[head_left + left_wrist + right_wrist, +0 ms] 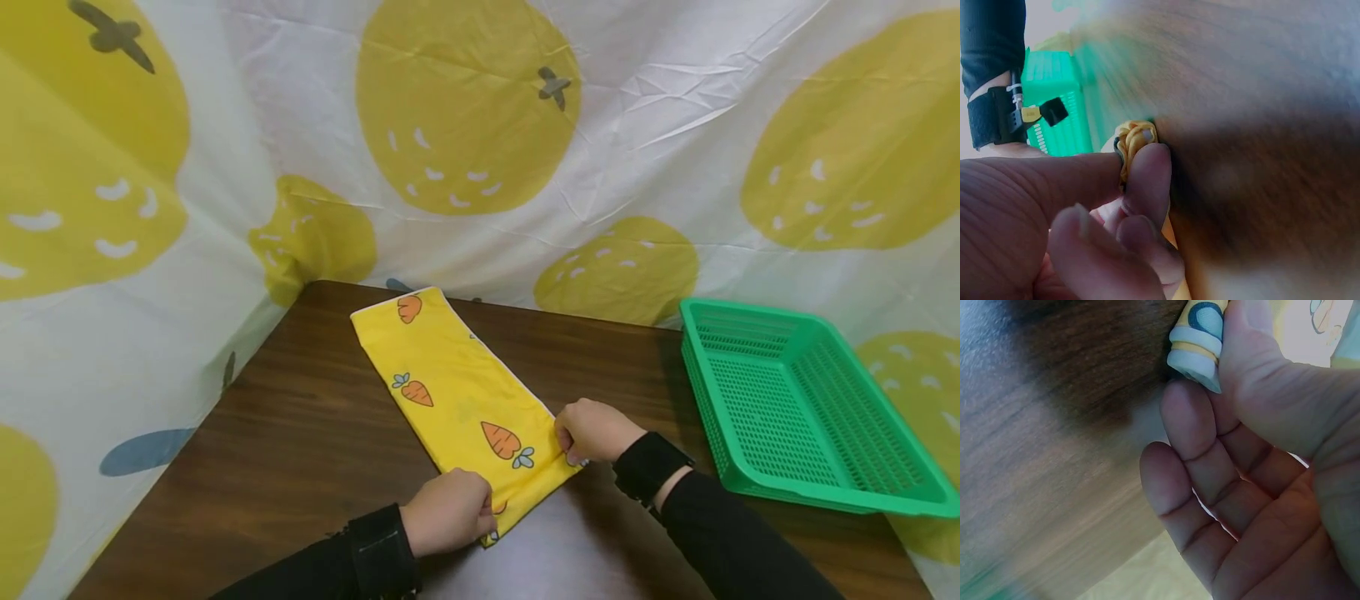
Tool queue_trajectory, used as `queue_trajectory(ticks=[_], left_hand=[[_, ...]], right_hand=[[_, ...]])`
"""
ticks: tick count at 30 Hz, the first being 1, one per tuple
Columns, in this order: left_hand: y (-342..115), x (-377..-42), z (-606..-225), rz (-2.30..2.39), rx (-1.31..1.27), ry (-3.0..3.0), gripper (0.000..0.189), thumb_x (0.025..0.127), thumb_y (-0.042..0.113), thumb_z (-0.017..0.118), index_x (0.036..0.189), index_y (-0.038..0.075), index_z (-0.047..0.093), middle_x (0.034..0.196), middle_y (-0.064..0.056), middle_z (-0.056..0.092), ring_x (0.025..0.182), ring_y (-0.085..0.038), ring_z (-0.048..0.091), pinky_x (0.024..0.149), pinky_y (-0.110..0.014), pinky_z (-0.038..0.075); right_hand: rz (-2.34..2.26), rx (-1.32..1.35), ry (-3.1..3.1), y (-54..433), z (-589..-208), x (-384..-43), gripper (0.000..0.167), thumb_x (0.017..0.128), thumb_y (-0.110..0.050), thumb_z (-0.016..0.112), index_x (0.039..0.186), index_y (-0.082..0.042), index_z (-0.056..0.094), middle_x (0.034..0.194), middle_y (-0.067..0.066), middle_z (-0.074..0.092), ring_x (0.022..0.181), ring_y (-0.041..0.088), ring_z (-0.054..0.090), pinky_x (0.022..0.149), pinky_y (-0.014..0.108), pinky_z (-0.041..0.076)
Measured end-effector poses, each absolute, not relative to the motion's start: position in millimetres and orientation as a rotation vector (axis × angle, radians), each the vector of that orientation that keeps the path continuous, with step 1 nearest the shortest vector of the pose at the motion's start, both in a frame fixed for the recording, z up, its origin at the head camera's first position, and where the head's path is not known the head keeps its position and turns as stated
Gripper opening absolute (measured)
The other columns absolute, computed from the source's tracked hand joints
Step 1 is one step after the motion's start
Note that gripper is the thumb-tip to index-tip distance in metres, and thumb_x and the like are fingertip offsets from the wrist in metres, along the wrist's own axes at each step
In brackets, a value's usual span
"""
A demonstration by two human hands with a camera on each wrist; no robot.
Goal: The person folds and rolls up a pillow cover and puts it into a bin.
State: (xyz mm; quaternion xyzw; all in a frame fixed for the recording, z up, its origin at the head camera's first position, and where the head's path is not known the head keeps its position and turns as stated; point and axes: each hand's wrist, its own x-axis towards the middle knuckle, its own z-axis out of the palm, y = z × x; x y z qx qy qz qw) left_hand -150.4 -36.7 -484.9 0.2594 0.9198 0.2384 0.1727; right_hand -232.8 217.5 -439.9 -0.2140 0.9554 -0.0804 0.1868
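Observation:
A yellow cloth (pixel 465 375) with a carrot print and white edging lies folded into a long strip, slanting across the brown table. At its near left corner my left hand (pixel 453 510) pinches the cloth; the left wrist view shows bunched yellow layers (pixel 1137 140) between thumb and fingers. My right hand (pixel 600 429) pinches the near right corner. From the right wrist, stacked layers with white edging (pixel 1194 353) show between thumb and index finger, while the other fingers (pixel 1188 419) curl loosely below.
To the right stands a green plastic basket (pixel 795 417) with perforated walls. The table (pixel 300 433) is dark wood grain. White sheeting (pixel 660 108) printed with yellow fruit hangs along the back and left sides.

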Motion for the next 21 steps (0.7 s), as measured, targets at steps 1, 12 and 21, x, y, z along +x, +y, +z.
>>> queue_trajectory(ticks=[1,12,21], left_hand=[[-36.2,-150.6,-486.1,0.662,0.735,2.626,0.032,0.094,0.029,0.078,0.069,0.02,0.061,0.06,0.011,0.053,0.053,-0.006,0.049,0.051,-0.025,0.039],[-15.9,-114.4,-455.7,-0.083,1.098,2.903,0.011,0.096,0.024,0.078,0.087,0.017,0.077,0.077,0.003,0.066,0.068,-0.01,0.055,0.056,-0.029,0.048],[-6.9,-110.1,-458.6,-0.099,1.05,2.89,0.039,0.096,0.049,0.077,0.079,0.014,0.076,0.068,0.002,0.06,0.062,-0.011,0.049,0.051,-0.029,0.045]], right_hand=[[-0.224,-0.606,2.692,217.7,-440.5,-232.8,0.028,0.08,-0.007,0.092,0.075,-0.016,0.067,0.071,-0.002,0.06,0.071,0.019,0.056,0.074,0.034,0.05],[-0.202,-0.82,2.773,225.4,-442.3,-221.6,0.024,0.082,-0.005,0.09,0.077,-0.016,0.069,0.072,-0.005,0.057,0.07,0.014,0.051,0.071,0.03,0.049],[-0.086,-1.202,2.825,240.9,-445.5,-208.6,0.007,0.087,-0.011,0.087,0.091,-0.016,0.083,0.091,-0.003,0.072,0.083,0.013,0.058,0.08,0.031,0.058]])
